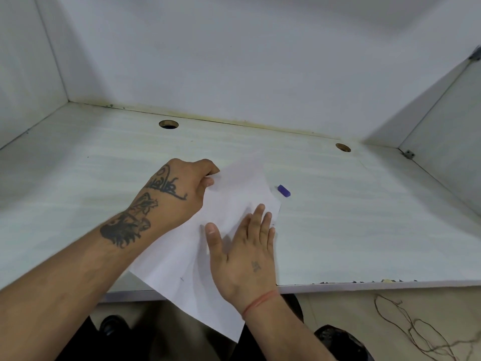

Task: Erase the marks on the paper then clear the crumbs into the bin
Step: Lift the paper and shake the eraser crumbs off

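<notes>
A white sheet of paper (pixel 182 259) lies at an angle on the desk, and its near corner hangs past the front edge. My left hand (pixel 177 194) pinches the paper's far left edge between thumb and fingers and lifts it a little. My right hand (pixel 244 254) lies flat on the paper with its fingers stretched out. A faint mark shows on the sheet near the bottom. A small purple eraser (pixel 283 190) rests on the desk just right of the paper, apart from both hands. No bin is in view.
The pale desk (pixel 364 217) is enclosed by white panels at the back and both sides. Two round cable holes (pixel 168 124) (pixel 343 147) sit near the back edge. Thin wires (pixel 416 332) lie on the floor at the lower right. Dark shoes show below the desk.
</notes>
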